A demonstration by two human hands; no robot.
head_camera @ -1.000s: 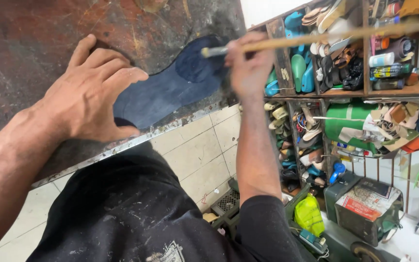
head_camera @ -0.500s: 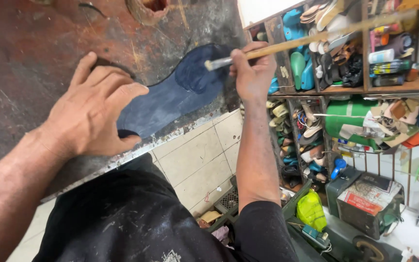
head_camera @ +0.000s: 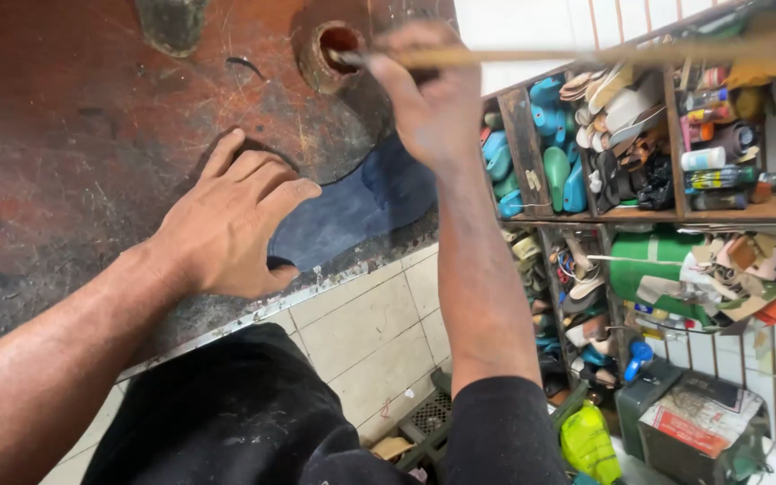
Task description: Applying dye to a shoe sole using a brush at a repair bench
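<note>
Pressing flat, left hand (head_camera: pixel 231 220) open-palmed on dark blue insole (head_camera: pixel 357 207) at worn red workbench (head_camera: pixel 74 135) edge; right hand (head_camera: pixel 428 99) clenched around wooden brush (head_camera: pixel 532 56), tip in small glue pot (head_camera: pixel 330 52).

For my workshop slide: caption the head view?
Left hand pins a dark blue insole while right hand dips a brush into a small pot.

The person wears a black short-sleeved shirt (head_camera: pixel 253 422) flecked with pale dust, both forearms bare to each hand.
</note>
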